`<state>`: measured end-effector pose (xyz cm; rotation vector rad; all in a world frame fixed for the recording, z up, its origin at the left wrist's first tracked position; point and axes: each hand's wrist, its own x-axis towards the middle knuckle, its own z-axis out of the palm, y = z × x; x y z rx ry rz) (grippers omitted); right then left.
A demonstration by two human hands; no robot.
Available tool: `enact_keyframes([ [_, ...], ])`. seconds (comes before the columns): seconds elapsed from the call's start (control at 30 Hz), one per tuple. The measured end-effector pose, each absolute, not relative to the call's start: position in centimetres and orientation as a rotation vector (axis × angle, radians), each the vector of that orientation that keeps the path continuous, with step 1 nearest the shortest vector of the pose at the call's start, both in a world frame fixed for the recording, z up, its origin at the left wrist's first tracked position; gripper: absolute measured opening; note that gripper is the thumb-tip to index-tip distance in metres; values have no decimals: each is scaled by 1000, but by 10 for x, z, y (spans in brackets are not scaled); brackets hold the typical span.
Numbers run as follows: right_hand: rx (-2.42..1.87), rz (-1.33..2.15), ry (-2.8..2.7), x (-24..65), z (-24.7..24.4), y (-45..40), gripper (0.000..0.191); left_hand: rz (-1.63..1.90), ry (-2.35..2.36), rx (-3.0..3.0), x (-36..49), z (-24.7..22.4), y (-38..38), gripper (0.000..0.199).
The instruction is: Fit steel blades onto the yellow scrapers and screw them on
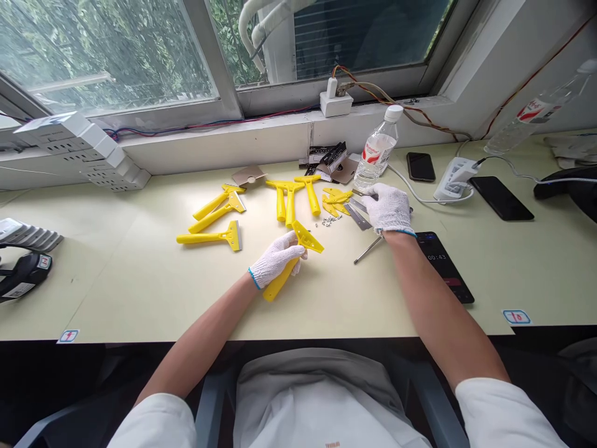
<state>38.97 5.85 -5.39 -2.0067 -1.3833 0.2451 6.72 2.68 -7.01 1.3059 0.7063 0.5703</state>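
My left hand (278, 256), in a white knit glove, is closed around the handle of a yellow scraper (278, 283). Its wide head points up and to the right, with no blade visible on it. My right hand (388, 208), also gloved, is above the pile of metal blades (357, 216), its fingers pinching a thin dark blade (357, 193). Small yellow plates (336, 200) lie left of those fingertips, beside a scatter of small screws (330, 221). A screwdriver (368, 249) lies partly under the right hand.
Yellow scrapers with blades (209, 238) lie at left, and bladeless ones (290, 202) at the back middle. A water bottle (377, 152) stands behind my right hand. Phones (443, 264), a power strip (454, 177) and cables are at right. White boxes (100, 152) lean at far left.
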Motion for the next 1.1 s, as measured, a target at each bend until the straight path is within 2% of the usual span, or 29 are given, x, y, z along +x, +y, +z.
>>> enact_keyframes([
  [0.23, -1466, 1075, -1189, 361, -49, 42, 44, 574, 711, 1316, 66, -71, 27, 32],
  [0.37, -1195, 1356, -1222, 348, -52, 37, 26, 577, 722, 1306, 66, -71, 26, 33],
  [0.53, -1262, 1322, -1458, 331, -38, 25, 13, 580, 720, 1299, 66, -70, 25, 32],
  [0.9, -1329, 1273, -1622, 308, -39, 19, 33, 511, 672, 1322, 63, -71, 25, 46],
  [1.1, -1378, 1240, -1597, 300, -48, 17, 28, 485, 671, 1314, 62, -73, 27, 47],
])
